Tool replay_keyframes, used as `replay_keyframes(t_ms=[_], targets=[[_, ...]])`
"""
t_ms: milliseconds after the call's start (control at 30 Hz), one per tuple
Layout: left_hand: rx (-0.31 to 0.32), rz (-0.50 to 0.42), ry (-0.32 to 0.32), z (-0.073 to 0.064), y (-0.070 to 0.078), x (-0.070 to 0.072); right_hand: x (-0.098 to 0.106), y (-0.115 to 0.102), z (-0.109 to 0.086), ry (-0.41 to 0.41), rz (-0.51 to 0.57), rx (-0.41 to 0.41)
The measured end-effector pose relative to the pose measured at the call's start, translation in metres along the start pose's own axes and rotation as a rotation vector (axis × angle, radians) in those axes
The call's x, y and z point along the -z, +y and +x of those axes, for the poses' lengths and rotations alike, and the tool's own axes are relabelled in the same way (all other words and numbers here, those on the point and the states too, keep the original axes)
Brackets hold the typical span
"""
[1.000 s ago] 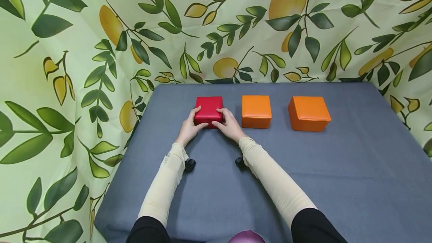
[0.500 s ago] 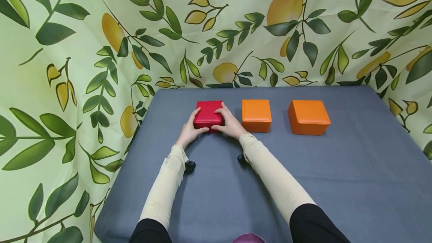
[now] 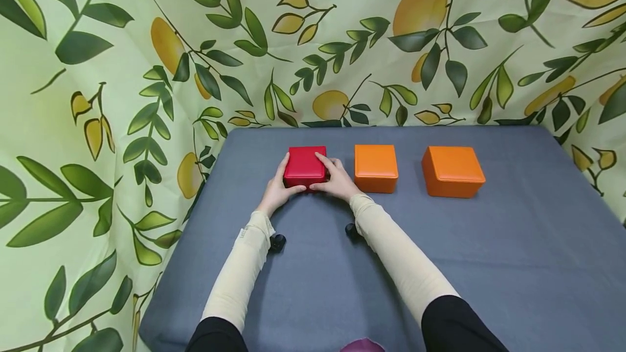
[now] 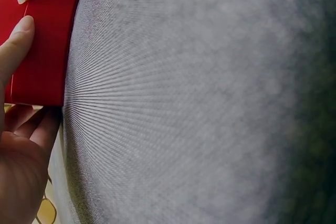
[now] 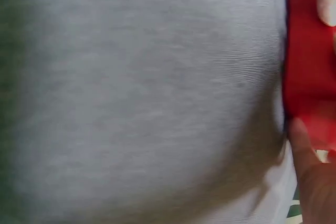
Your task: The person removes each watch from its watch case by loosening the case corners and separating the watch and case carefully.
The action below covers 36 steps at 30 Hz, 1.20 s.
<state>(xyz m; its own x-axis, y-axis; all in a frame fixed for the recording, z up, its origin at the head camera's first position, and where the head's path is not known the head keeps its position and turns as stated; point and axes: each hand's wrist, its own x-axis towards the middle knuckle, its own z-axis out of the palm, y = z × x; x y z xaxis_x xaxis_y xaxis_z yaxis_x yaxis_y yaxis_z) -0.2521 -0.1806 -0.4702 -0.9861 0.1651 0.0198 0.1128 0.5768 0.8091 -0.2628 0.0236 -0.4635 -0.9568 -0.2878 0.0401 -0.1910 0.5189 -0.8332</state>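
A small red box point(image 3: 307, 161) with a flat lid sits toward the back left of the blue-grey table. My left hand point(image 3: 277, 192) holds its left side, fingers along the side and thumb across the front. My right hand point(image 3: 339, 182) holds the opposite side, its index fingertip over the lid's right edge and its thumb at the front. The two thumbs lie almost tip to tip on the front face. In the left wrist view, the left fingers point(image 4: 34, 129) lie against the box's side wall point(image 4: 44, 61). Fingers of the right hand point(image 5: 317, 187) press the box's other side in the right wrist view.
Right of the red box stands an orange box point(image 3: 375, 167), close to my right hand. Farther right is a second, wider orange box point(image 3: 454, 171). A leaf-patterned cloth point(image 3: 274, 42) hangs behind and to the left of the table point(image 3: 313, 287).
My right fingers have shifted on the red box, the index fingertip now over the lid's right edge. The left hand keeps its hold, and the box stays in about the same place.
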Motion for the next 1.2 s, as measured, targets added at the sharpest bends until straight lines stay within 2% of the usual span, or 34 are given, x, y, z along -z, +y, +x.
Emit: replay_keyframes(t_ms=[67,167,533,867,1200], targets=[[0.001,0.0,0.006,0.0,0.0,0.0,0.001,0.0,0.003,-0.021,-0.036,-0.002],[0.006,-0.002,0.012,0.0,0.001,0.0,0.002,0.001,0.008,-0.049,-0.025,-0.001],[0.041,-0.024,0.007,-0.001,0.001,-0.003,0.003,0.01,0.017,-0.106,0.129,-0.009],[0.025,-0.042,0.008,0.001,-0.003,0.0,0.0,0.012,0.021,-0.067,0.264,-0.008],[0.044,-0.039,0.013,0.0,0.001,0.0,0.003,0.008,0.02,-0.06,0.325,-0.042]])
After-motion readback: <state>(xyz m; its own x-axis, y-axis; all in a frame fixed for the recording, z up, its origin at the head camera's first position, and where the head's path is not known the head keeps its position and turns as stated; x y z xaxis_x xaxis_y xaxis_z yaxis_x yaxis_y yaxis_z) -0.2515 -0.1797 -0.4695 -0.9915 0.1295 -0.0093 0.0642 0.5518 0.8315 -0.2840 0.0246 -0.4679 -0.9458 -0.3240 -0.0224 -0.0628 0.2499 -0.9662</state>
